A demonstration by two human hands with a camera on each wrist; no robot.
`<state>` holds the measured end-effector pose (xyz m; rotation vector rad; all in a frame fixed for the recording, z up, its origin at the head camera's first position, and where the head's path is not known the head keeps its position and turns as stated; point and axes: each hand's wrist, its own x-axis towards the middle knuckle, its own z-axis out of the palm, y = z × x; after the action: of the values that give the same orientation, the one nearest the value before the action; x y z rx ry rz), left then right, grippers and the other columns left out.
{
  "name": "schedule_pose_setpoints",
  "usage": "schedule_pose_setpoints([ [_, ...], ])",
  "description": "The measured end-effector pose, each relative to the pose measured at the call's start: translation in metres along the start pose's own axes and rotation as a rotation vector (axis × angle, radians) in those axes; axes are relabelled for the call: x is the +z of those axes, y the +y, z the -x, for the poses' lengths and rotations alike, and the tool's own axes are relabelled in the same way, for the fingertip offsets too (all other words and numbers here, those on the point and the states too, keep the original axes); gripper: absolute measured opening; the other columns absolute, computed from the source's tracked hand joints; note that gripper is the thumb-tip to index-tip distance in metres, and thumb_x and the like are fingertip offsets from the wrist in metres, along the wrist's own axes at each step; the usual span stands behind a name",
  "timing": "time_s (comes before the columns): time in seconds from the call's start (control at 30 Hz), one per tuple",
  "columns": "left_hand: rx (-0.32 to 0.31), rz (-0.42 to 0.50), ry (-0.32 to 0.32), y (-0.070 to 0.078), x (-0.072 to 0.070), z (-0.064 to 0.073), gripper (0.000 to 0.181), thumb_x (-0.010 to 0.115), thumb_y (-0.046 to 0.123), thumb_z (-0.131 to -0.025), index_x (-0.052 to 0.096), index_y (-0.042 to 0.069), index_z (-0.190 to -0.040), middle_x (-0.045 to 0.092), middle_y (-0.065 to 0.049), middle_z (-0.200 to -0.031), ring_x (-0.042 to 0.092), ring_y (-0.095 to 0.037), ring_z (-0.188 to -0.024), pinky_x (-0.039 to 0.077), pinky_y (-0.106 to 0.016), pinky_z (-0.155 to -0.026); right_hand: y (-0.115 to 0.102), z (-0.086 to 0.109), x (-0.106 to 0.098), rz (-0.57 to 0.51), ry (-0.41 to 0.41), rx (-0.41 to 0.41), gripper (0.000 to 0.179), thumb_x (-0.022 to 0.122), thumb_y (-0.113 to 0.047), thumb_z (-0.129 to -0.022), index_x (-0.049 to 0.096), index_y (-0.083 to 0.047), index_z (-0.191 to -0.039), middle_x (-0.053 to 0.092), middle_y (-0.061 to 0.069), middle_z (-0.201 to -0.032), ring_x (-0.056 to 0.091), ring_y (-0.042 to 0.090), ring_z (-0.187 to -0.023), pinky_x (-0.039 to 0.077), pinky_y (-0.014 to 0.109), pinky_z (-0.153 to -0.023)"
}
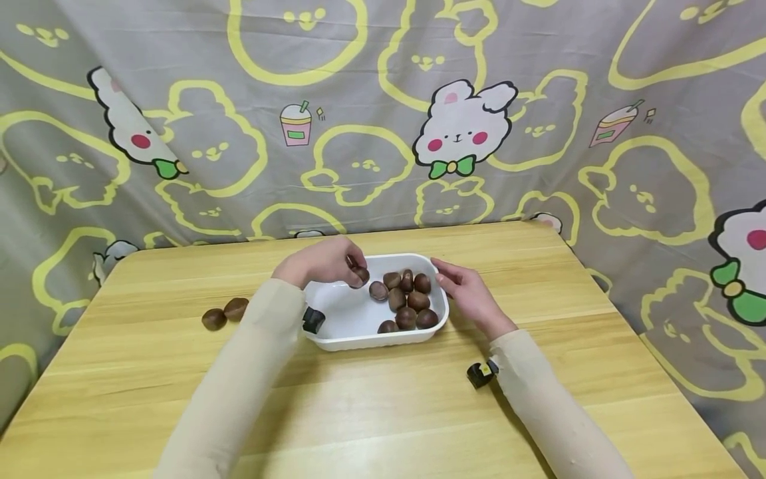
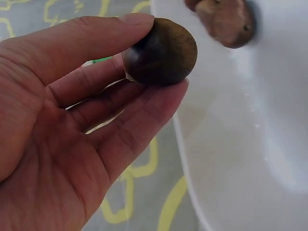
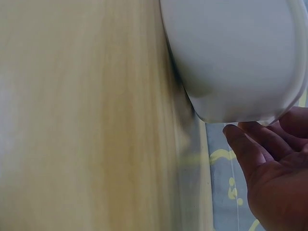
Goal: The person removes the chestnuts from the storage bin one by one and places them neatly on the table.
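Note:
Held between the thumb and fingertips of my left hand (image 1: 326, 261) is a brown chestnut (image 2: 161, 53), above the left part of a white tray (image 1: 359, 344). The palm faces the camera in the left wrist view. Several chestnuts (image 1: 405, 318) lie in the right half of the tray. At the tray's right end, my right hand (image 1: 473, 296) holds the rim, its thumb by the edge and its fingers against the outer side. The right wrist view shows this hand (image 3: 274, 168) at the tray's end wall (image 3: 236, 77); the thumb tip is partly hidden there.
Two chestnuts (image 1: 213, 319) sit on the wooden table (image 1: 371, 412) left of the tray, partly beside my left sleeve. A patterned grey curtain (image 1: 371, 100) hangs behind the table and along its right side. Small black cameras (image 1: 481, 374) are strapped at the wrists.

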<state>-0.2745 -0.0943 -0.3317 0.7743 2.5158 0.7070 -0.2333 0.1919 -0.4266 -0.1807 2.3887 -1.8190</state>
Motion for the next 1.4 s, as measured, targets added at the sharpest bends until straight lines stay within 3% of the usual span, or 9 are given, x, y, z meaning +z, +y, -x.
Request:
schedule_pose_setpoints([
  [0.3,0.023,0.133,0.033,0.008,-0.011,0.024,0.022,0.077,0.007,-0.083,0.072,0.005,-0.104,0.070,-0.001,-0.094,0.063,-0.018,-0.090,0.052,-0.034,-0.081,-0.001,0.001,-0.001,0.011,0.005,-0.003,0.043,0.051,-0.011,-0.103,0.046,-0.003,-0.145,0.045,0.016,-0.146,0.042,0.029,-0.134,0.041,0.033,-0.103],
  [0.63,0.051,0.166,0.091,0.001,-0.015,0.048,0.022,0.078,0.013,-0.083,0.074,0.008,-0.103,0.071,0.001,-0.093,0.065,-0.016,-0.090,0.049,-0.039,-0.089,0.001,0.001,-0.003,0.007,0.010,-0.001,0.043,0.052,-0.011,-0.103,0.047,-0.003,-0.145,0.046,0.016,-0.145,0.044,0.028,-0.133,0.042,0.033,-0.102],
  [0.7,0.031,0.159,0.114,-0.002,-0.018,0.056,0.023,0.079,0.016,-0.083,0.074,0.010,-0.105,0.071,0.001,-0.095,0.065,-0.016,-0.092,0.049,-0.038,-0.087,0.000,0.001,-0.003,0.008,0.014,0.001,0.042,0.052,-0.011,-0.103,0.047,-0.004,-0.144,0.046,0.016,-0.145,0.044,0.028,-0.132,0.043,0.032,-0.101],
  [0.83,-0.063,0.219,0.118,-0.010,-0.022,0.074,0.022,0.079,0.020,-0.084,0.073,0.014,-0.105,0.070,0.000,-0.098,0.061,-0.020,-0.081,0.047,-0.033,-0.055,0.000,0.000,-0.001,0.004,0.012,0.002,0.042,0.052,-0.011,-0.103,0.048,-0.004,-0.144,0.047,0.016,-0.145,0.044,0.027,-0.132,0.043,0.032,-0.100],
  [0.93,-0.110,0.298,0.109,-0.017,-0.023,0.089,0.021,0.079,0.018,-0.085,0.072,0.013,-0.104,0.068,-0.006,-0.097,0.057,-0.025,-0.070,0.040,-0.032,-0.042,0.001,0.001,-0.002,0.011,0.012,0.001,0.042,0.052,-0.011,-0.103,0.047,-0.004,-0.145,0.046,0.015,-0.145,0.044,0.027,-0.133,0.043,0.032,-0.100],
  [1.07,-0.146,0.326,0.129,-0.027,-0.021,0.108,0.024,0.078,0.019,-0.085,0.070,0.013,-0.107,0.066,-0.010,-0.097,0.055,-0.023,-0.061,0.036,-0.030,-0.039,0.002,0.001,-0.003,0.023,0.014,-0.005,0.042,0.051,-0.012,-0.103,0.047,-0.004,-0.145,0.045,0.015,-0.146,0.043,0.028,-0.133,0.043,0.033,-0.101],
  [1.17,-0.199,0.314,0.150,-0.036,-0.018,0.123,0.027,0.078,0.023,-0.085,0.069,0.015,-0.109,0.065,-0.009,-0.098,0.045,-0.018,-0.049,0.028,-0.028,-0.035,0.002,0.001,-0.003,0.017,0.008,-0.004,0.042,0.052,-0.012,-0.103,0.047,-0.004,-0.145,0.045,0.015,-0.146,0.043,0.028,-0.133,0.042,0.033,-0.102],
  [1.27,-0.202,0.275,0.179,-0.046,-0.015,0.136,0.031,0.078,0.026,-0.086,0.068,0.013,-0.112,0.064,-0.009,-0.102,0.036,-0.016,-0.045,0.028,-0.027,-0.035,0.002,0.001,-0.002,0.006,0.007,0.005,0.042,0.052,-0.013,-0.103,0.047,-0.004,-0.144,0.046,0.014,-0.146,0.043,0.027,-0.133,0.043,0.032,-0.101],
  [1.4,-0.161,0.210,0.242,-0.060,-0.013,0.153,0.034,0.077,0.026,-0.087,0.069,0.008,-0.114,0.065,-0.009,-0.105,0.053,-0.019,-0.060,0.042,-0.031,-0.043,0.001,0.001,-0.001,0.003,0.009,0.008,0.042,0.052,-0.013,-0.103,0.047,-0.005,-0.145,0.046,0.013,-0.146,0.044,0.026,-0.133,0.043,0.031,-0.100],
])
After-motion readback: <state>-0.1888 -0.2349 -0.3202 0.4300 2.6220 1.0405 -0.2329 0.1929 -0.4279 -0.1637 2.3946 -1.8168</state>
